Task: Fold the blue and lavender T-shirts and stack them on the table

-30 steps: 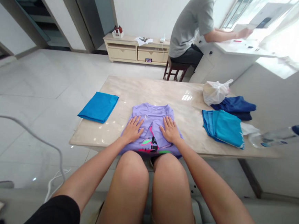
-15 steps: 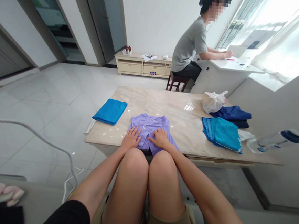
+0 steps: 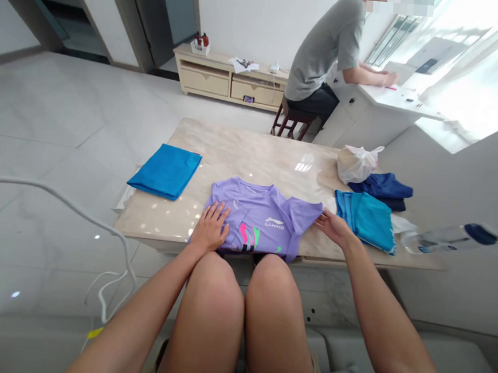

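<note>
A purple T-shirt (image 3: pixel 251 209) with a white logo and bright printed shapes lies at the table's near edge, partly spread. My left hand (image 3: pixel 211 228) rests flat on its left side, fingers stretched out. Out to the right, my right hand (image 3: pixel 334 225) pinches the end of the shirt's right sleeve and holds it out sideways. The shirt's lower part passes out of sight at the table edge, by my knees.
A folded blue cloth (image 3: pixel 167 171) lies on the table (image 3: pixel 252 143) at left. On the right are folded teal clothes (image 3: pixel 367 219), navy clothes (image 3: pixel 382 188), a plastic bag (image 3: pixel 357 163) and a clear bottle (image 3: pixel 447 239). Beyond, a person (image 3: pixel 324 49) sits at a white desk.
My right hand has moved right from the shirt's middle, drawing the sleeve out and uncovering the logo and coloured print. My left hand stays on the shirt. The view has shifted.
</note>
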Tool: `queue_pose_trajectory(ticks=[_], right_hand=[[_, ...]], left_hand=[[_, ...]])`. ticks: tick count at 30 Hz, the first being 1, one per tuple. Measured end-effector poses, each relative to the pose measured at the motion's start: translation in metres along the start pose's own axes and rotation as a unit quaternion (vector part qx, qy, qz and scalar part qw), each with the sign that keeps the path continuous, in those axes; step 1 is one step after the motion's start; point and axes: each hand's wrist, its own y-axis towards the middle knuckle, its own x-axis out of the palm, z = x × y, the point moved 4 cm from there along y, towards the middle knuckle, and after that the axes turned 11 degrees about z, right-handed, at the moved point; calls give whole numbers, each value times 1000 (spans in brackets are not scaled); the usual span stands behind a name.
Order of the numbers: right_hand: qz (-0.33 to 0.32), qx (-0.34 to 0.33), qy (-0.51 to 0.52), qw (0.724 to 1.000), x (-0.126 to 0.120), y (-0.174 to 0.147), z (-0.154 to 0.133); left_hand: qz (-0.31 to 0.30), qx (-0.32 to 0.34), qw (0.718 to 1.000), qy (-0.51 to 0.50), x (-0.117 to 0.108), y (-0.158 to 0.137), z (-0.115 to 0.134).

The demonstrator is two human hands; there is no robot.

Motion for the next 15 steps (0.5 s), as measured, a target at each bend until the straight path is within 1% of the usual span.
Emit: queue_pose_trajectory(ticks=[1, 2, 3, 4, 5, 7, 8, 9, 10, 12, 13, 14, 15], right_hand=[[30, 52, -4, 998, -17, 2, 2], [49, 94, -15, 994, -29, 3, 4], [61, 121, -30, 990, -36, 5, 6], [74, 132, -52, 987, -38, 7, 7], [95, 129, -81, 984, -36, 10, 8], [162, 86, -167, 969, -24, 17, 5], [190, 47, -209, 958, -16, 19, 1], [198, 0, -236, 951, -7, 21, -3], [183, -53, -243, 951, 1, 22, -9], [104, -150, -199, 963, 7, 20, -19], [61, -179, -169, 967, 2, 18, -23], [34, -189, -152, 970, -9, 15, -25], [31, -183, -156, 970, -25, 13, -25]], left_hand=[[2, 0, 1000, -5, 0, 0, 0], [4, -1, 1000, -10, 1, 0, 0], [4, -1, 1000, -15, 1, 0, 0], [5, -2, 1000, -19, 1, 1, 0], [6, -4, 1000, -21, 0, 1, 0], [7, -6, 1000, -22, -1, 1, 1], [7, -6, 1000, -21, -1, 1, 1], [6, -6, 1000, -20, -2, 1, 2], [4, -5, 1000, -19, -3, 1, 2], [-1, -5, 1000, -19, -4, 1, 3], [-3, -6, 1000, -21, -4, 1, 3], [-4, -6, 1000, -23, -5, 1, 3], [-5, -6, 1000, -25, -5, 1, 3]])
